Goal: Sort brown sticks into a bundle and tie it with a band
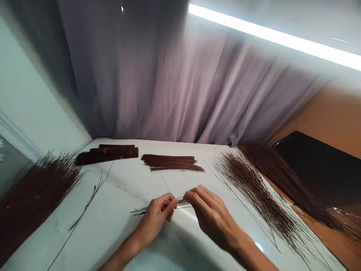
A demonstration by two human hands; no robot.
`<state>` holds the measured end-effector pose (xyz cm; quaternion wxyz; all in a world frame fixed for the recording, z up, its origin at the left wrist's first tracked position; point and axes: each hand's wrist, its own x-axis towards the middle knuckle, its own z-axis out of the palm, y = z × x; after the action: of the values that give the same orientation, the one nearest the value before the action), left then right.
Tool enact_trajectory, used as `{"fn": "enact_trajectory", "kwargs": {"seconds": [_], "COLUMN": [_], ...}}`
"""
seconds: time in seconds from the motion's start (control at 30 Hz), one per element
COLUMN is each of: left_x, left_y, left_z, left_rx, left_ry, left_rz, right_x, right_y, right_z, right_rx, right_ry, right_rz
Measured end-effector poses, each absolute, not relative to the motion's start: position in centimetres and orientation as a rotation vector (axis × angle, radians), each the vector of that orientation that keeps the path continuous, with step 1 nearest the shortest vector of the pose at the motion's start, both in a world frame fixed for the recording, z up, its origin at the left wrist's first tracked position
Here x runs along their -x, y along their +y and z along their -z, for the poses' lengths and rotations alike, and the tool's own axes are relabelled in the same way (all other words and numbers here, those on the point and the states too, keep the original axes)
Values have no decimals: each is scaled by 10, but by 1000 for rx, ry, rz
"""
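Low in the middle of the view, a few thin brown sticks (pixel 184 202) lie crosswise between my two hands. My left hand (pixel 158 210) is closed around them, thumb against the curled fingers, and their dark ends poke out to its left. My right hand (pixel 210 210) is closed as well, its fingertips pinched at the sticks' right part. Those fingertips cover where the sticks run, so how many they grip is hidden. Just beyond my hands lies a flat bundle of cut brown sticks (pixel 172 162).
Tied dark rolls (pixel 113 152) lie at the back left of the white table (pixel 118 241). A large brown heap (pixel 36 203) fills the left edge. Loose long sticks (pixel 254 188) spread on the right, beside another dark bundle (pixel 290 180). A few strands (pixel 87 203) lie left of my hands.
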<state>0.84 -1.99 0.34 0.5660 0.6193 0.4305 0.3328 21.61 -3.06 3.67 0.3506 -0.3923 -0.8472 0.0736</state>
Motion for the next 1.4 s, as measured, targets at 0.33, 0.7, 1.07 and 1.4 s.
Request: {"fn": "enact_trajectory", "kwargs": {"seconds": [0.33, 0.7, 1.07, 1.4], "left_x": [0, -1, -9, 0], "left_y": [-27, -30, -36, -26], "left_z": [-26, -21, -21, -17], "left_rx": [-1131, -1197, -1541, -1199], "left_ry": [894, 857, 994, 951], "left_rz": [-744, -712, -649, -797], "right_x": [-228, -241, -227, -227], "right_y": [-41, -43, -31, -62], "right_z": [5, 1, -42, 5], "right_rx": [1271, 1252, 1038, 1218], "right_ry": [-1815, -1865, -2200, -2004], "right_rz": [-766, -855, -43, -156]}}
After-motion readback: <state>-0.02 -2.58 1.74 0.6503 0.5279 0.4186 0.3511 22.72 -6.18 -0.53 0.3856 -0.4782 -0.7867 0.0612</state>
